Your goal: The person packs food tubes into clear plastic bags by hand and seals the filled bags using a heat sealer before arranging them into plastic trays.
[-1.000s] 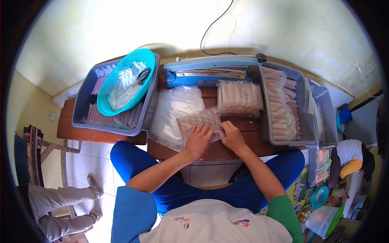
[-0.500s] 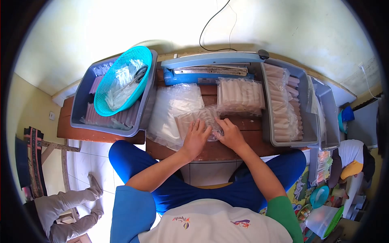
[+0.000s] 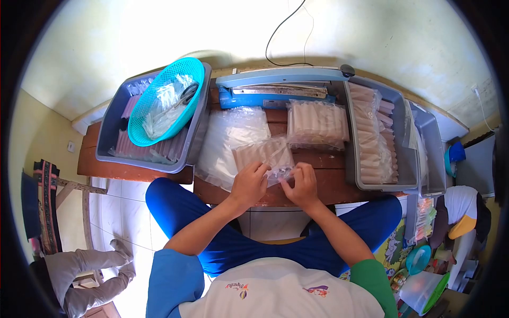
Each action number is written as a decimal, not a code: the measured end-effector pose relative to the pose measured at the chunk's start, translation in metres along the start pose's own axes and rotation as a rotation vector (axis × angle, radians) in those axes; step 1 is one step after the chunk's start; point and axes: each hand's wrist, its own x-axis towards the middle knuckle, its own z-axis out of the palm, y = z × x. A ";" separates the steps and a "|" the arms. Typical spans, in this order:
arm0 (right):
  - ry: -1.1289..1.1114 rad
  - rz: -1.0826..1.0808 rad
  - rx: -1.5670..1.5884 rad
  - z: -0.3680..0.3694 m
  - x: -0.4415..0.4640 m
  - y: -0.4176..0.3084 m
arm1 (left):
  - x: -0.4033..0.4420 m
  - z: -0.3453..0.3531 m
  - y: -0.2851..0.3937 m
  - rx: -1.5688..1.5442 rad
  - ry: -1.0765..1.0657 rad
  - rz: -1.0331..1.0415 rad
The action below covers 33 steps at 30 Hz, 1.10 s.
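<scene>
A clear plastic packet of pale brown sticks (image 3: 259, 152) lies on the table in front of me, over a pile of flat clear plastic bags (image 3: 230, 130). My left hand (image 3: 251, 184) has its fingers curled at the packet's near edge, gripping the plastic. At the packet's near right corner, my right hand (image 3: 301, 185) pinches the loose, crumpled end of the plastic. A stack of filled packets (image 3: 317, 123) sits just beyond my right hand. Behind it stands a blue bag sealer (image 3: 278, 95) with a long lever arm.
To the left, a grey tub (image 3: 185, 153) holds more packets; a turquoise basket (image 3: 139, 100) with plastic and scissors rests on it. Grey tubs (image 3: 356, 159) of stick packets stand at the right. People are nearby: trousered legs (image 3: 87, 265) left, a bent-over person (image 3: 460, 204) right.
Both hands have drawn toward me, to the packet's near edge. The left hand, which lay flat on the packet, has curled its fingers. The view has shifted slightly.
</scene>
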 end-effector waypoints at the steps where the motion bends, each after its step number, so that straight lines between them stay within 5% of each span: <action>1: -0.019 -0.061 -0.019 -0.002 -0.004 -0.004 | -0.004 0.000 0.001 -0.021 0.038 -0.025; 8: -0.080 -0.019 0.065 0.031 -0.026 -0.024 | -0.014 0.007 -0.011 -0.110 0.104 -0.124; 16: -0.228 0.270 -0.176 0.046 -0.017 -0.028 | -0.014 0.007 -0.010 -0.231 0.031 -0.170; 33: -0.172 0.259 -0.187 0.067 -0.020 -0.016 | -0.014 0.013 -0.013 -0.184 0.035 -0.146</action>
